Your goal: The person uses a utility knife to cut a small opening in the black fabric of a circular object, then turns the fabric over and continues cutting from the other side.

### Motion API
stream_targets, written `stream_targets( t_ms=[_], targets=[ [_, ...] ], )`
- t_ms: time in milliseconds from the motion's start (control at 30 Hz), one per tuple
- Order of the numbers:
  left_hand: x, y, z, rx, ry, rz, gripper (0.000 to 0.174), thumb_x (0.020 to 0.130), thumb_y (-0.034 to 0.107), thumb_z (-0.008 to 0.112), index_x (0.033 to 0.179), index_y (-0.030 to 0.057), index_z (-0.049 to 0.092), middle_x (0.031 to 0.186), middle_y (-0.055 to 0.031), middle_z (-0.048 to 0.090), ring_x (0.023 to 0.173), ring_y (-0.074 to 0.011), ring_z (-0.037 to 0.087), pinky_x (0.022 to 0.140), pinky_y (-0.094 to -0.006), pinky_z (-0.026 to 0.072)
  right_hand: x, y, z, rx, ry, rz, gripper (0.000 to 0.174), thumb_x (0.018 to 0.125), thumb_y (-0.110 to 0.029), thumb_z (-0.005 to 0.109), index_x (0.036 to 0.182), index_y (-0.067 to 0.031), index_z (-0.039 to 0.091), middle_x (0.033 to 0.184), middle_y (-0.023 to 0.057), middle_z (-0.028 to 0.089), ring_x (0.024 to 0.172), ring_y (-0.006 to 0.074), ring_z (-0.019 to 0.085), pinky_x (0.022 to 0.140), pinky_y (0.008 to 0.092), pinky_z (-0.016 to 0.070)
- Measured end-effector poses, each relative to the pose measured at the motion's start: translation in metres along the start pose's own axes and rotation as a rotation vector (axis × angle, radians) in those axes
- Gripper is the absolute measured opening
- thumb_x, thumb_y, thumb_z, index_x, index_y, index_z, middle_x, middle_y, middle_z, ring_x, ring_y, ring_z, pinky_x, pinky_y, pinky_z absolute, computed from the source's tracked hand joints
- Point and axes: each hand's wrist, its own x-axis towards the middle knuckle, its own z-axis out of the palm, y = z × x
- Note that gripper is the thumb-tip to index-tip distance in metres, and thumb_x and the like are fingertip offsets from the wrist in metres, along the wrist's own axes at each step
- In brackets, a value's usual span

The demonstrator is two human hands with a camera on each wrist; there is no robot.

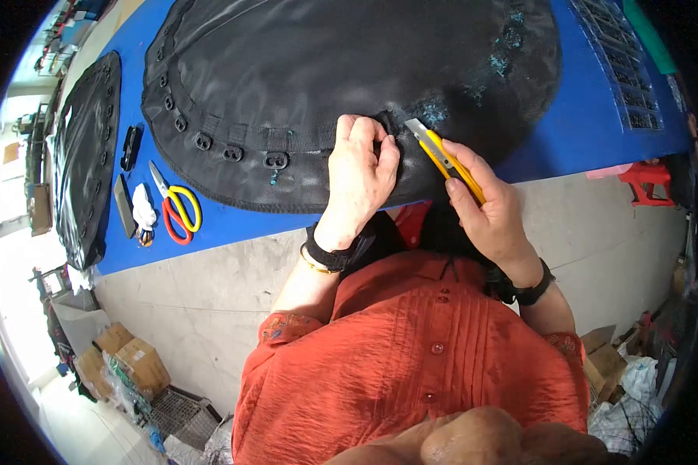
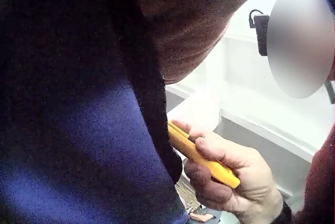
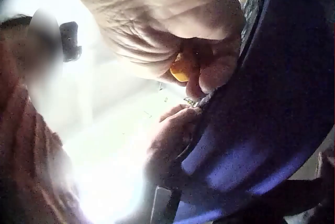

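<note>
A large black fabric cover (image 1: 310,62) lies on the blue tabletop, with black plastic buckles (image 1: 233,153) along its edge band. My left hand (image 1: 362,167) pinches a fold of the black fabric near the front edge, its fingers curled. Just to the right, my right hand (image 1: 485,205) grips a yellow utility knife (image 1: 434,149). The blade (image 1: 415,125) is out and points up and left, close to the left fingertips. In the left wrist view the knife's yellow handle (image 2: 209,164) shows between thumb and fingers. Teal thread scraps (image 1: 434,111) lie on the fabric beyond the blade.
Scissors (image 1: 180,213) with red and yellow handles lie at the left, near a black tool (image 1: 130,147) and a white wad (image 1: 143,208). Another black cover (image 1: 89,155) is at the far left. A compartment tray (image 1: 624,70) holds small dark parts at the right.
</note>
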Motion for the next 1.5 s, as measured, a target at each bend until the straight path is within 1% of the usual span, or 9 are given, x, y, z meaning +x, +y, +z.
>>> stream_targets(
  t_ms=[100,200,600,700,800,900,1000,1200,1500],
  targets=[
    [0.001,0.000,-0.001,0.000,-0.008,-0.004,0.012,0.090,0.008,0.071,0.093,0.0018,0.062,0.094,-0.0175,0.061,0.087,-0.0379,0.064,0.080,-0.0445,0.0528,0.003,0.007,0.009,0.006,0.024,-0.053,0.044,0.101,-0.004,0.062,0.144,-0.0010,0.057,0.136,0.0236,0.068,0.126,0.0377,0.067,0.103,0.0405,0.0546],
    [0.001,0.000,-0.001,0.015,-0.011,0.006,0.012,0.089,0.008,0.072,0.092,0.0017,0.062,0.093,-0.0173,0.061,0.086,-0.0376,0.064,0.079,-0.0443,0.0527,0.004,0.012,0.013,-0.017,0.061,-0.098,0.044,0.101,-0.004,0.062,0.144,-0.0002,0.057,0.135,0.0241,0.068,0.126,0.0381,0.067,0.103,0.0409,0.0546],
    [0.000,-0.004,0.001,0.004,0.022,0.082,0.013,0.088,0.005,0.073,0.091,0.0022,0.061,0.092,-0.0159,0.061,0.086,-0.0356,0.063,0.079,-0.0430,0.0527,0.003,0.005,0.013,-0.044,0.038,-0.082,0.045,0.100,-0.004,0.061,0.144,0.0001,0.058,0.135,0.0250,0.068,0.126,0.0388,0.067,0.104,0.0418,0.0545],
    [0.000,-0.003,0.001,0.011,0.013,0.060,0.013,0.088,0.005,0.073,0.091,0.0024,0.061,0.091,-0.0157,0.060,0.085,-0.0354,0.063,0.077,-0.0432,0.0526,0.003,0.000,0.013,-0.054,0.037,-0.084,0.045,0.099,-0.003,0.061,0.144,0.0000,0.058,0.135,0.0247,0.068,0.125,0.0390,0.067,0.104,0.0420,0.0549],
    [0.000,-0.006,0.001,0.038,0.004,0.134,0.011,0.089,0.002,0.068,0.095,0.0011,0.058,0.093,-0.0169,0.058,0.081,-0.0361,0.063,0.068,-0.0446,0.0542,0.003,-0.002,0.013,-0.061,0.032,-0.090,0.045,0.099,-0.003,0.061,0.144,0.0001,0.058,0.135,0.0242,0.068,0.125,0.0389,0.067,0.103,0.0422,0.0554],
    [-0.001,-0.005,0.002,0.007,0.019,0.069,0.013,0.088,0.006,0.073,0.091,0.0023,0.061,0.091,-0.0156,0.060,0.083,-0.0351,0.063,0.076,-0.0431,0.0524,0.001,-0.005,0.012,-0.070,0.011,-0.075,0.044,0.099,-0.003,0.061,0.143,0.0002,0.059,0.135,0.0241,0.068,0.124,0.0388,0.068,0.102,0.0423,0.0560],
    [-0.001,-0.003,0.001,-0.002,0.015,0.040,0.013,0.088,0.006,0.073,0.091,0.0023,0.061,0.091,-0.0154,0.060,0.084,-0.0350,0.063,0.076,-0.0429,0.0525,-0.002,-0.010,0.007,-0.082,-0.027,-0.036,0.043,0.099,-0.003,0.062,0.142,0.0005,0.060,0.134,0.0242,0.069,0.123,0.0381,0.069,0.101,0.0419,0.0563],
    [-0.001,-0.004,0.002,-0.006,0.037,0.056,0.013,0.088,0.005,0.073,0.090,0.0026,0.060,0.090,-0.0149,0.060,0.084,-0.0349,0.063,0.077,-0.0430,0.0526,-0.001,-0.011,0.007,-0.033,0.047,-0.062,0.042,0.099,-0.002,0.063,0.141,0.0015,0.060,0.132,0.0246,0.070,0.121,0.0367,0.071,0.100,0.0399,0.0567],
    [-0.001,-0.001,0.001,-0.022,0.007,0.013,0.013,0.089,0.005,0.072,0.091,0.0030,0.060,0.091,-0.0150,0.059,0.082,-0.0348,0.062,0.075,-0.0431,0.0525,0.005,-0.012,0.011,-0.013,0.028,0.022,0.041,0.099,-0.003,0.064,0.140,0.0021,0.061,0.129,0.0263,0.070,0.120,0.0397,0.070,0.099,0.0409,0.0568]
  ],
)
